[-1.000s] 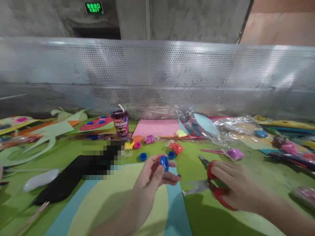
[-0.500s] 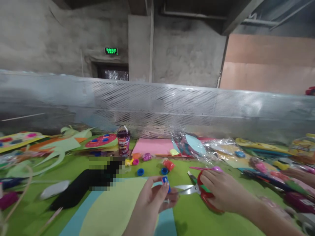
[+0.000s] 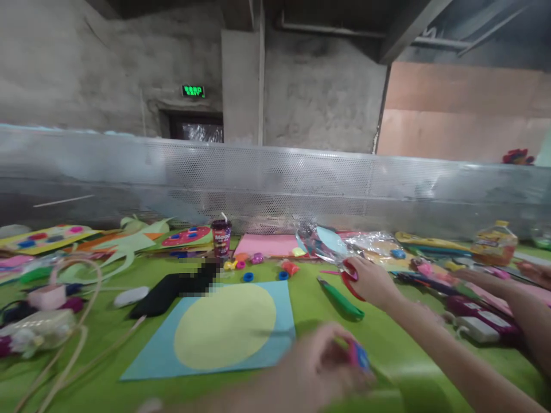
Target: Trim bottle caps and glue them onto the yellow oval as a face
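Observation:
My left hand, smeared by motion, is low in front of the table's near side. Its fingers are closed around a small blue piece with a red-pink edge. Farther off, my right hand grips red-handled scissors; their blades are hard to make out against clear wrap. Just below the scissors lies a green utility knife. To the left, a pale yellow oval rests on a light blue sheet. Two blue bottle caps sit beyond the sheet's far edge.
A dark cup with a straw stands at the back, beside pink paper. A black pouch-like item and cords lie left. At the right are a juice jug, a purple box and another person's hand.
My left hand has come down and right, toward me, with the blue piece. My right hand has lifted the scissors up and away, uncovering the green knife. The view has shifted.

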The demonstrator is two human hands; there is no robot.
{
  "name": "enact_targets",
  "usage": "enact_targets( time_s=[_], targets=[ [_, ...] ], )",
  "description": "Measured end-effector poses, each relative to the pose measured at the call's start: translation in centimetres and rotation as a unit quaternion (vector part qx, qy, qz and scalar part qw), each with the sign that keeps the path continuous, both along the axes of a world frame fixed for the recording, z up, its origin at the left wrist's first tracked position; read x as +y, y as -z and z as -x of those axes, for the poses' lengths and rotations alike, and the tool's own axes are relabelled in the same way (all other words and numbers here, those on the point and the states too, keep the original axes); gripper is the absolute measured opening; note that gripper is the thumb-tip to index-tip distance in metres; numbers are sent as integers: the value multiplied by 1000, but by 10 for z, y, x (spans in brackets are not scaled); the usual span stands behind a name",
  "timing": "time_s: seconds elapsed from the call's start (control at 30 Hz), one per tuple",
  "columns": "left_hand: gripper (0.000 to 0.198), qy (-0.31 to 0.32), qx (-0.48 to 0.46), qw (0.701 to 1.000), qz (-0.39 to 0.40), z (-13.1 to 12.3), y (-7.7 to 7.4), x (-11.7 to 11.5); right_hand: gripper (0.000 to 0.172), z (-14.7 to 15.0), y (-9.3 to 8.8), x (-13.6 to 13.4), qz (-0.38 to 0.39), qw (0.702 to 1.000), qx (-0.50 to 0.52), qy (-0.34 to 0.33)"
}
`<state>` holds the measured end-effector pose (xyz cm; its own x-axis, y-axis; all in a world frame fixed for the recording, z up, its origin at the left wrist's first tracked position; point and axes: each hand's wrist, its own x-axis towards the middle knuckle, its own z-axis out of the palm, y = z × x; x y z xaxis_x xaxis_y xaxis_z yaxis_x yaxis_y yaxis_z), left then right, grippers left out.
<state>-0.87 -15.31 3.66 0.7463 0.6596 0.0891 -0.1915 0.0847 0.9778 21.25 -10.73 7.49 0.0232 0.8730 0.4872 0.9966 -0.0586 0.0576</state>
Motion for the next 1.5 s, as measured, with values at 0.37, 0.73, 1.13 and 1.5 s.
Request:
enact_targets(
  time_s=[0.37, 0.73, 1.13, 1.5],
  targets=[
    [38, -183, -140, 971, -58, 49, -21, 186, 10, 66, 28, 101, -82, 986, 93, -111],
    [34, -126, -123, 984, 8, 53, 15, 190, 15, 67, 61, 93, -44, 974, 44, -219],
    [16, -120, -159, 977, 79, 49, 23, 184, 10, 66, 64, 93, -23, 981, 15, -189],
    [11, -154, -213, 953, 148, 46, 30, 186, 6, 74, 68, 92, 6, 989, 10, -145]
  ],
)
